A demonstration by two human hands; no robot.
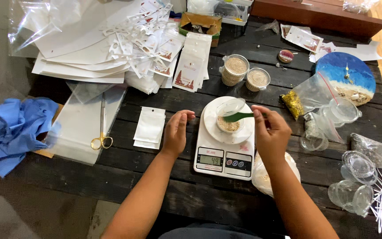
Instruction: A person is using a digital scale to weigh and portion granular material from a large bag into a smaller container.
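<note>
A green spoon point(238, 117) is pinched in the right hand's point(268, 130) grip over the sand-filled cup point(229, 120) on the scale point(224, 152); the left hand point(175, 132), loosely curled and empty, is rested beside it.

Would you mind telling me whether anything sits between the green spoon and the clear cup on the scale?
Nothing visible does. The right hand holds the green plastic spoon directly over the clear plastic cup of sandy grains on the white kitchen scale; the cup's mouth is open.

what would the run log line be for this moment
right hand: holds green spoon over clear cup | cup: holds sand, on white scale | left hand: empty, beside scale | table: dark wood
</note>
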